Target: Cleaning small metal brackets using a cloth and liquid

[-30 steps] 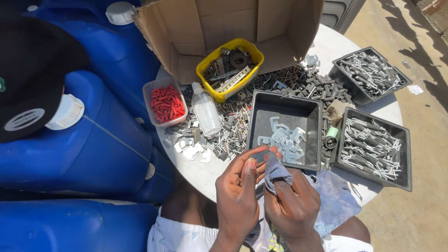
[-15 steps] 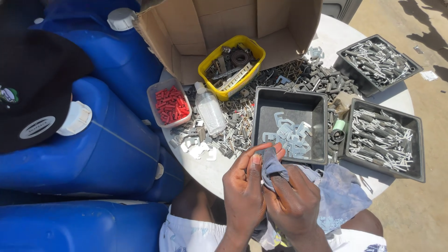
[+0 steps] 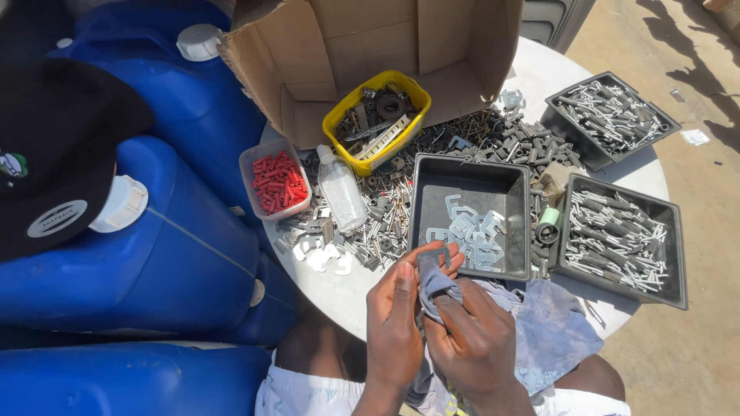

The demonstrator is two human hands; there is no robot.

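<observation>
While the left hand (image 3: 397, 320) pinches a small metal clip (image 3: 434, 254) between its fingertips, the right hand (image 3: 472, 339) is closed around a grey cloth (image 3: 434, 283) and presses it on the clip, just above the table (image 3: 339, 289) edge, beside the black tray (image 3: 470, 181) of clips.

Both hands, left (image 3: 395, 320) and right (image 3: 472, 339), meet, fingers curled and pinching.

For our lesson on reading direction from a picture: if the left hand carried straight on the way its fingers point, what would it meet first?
Probably the dark tray of pale metal clips. The left hand points up and away over the table, holding a small clip. Depth is unclear.
</observation>
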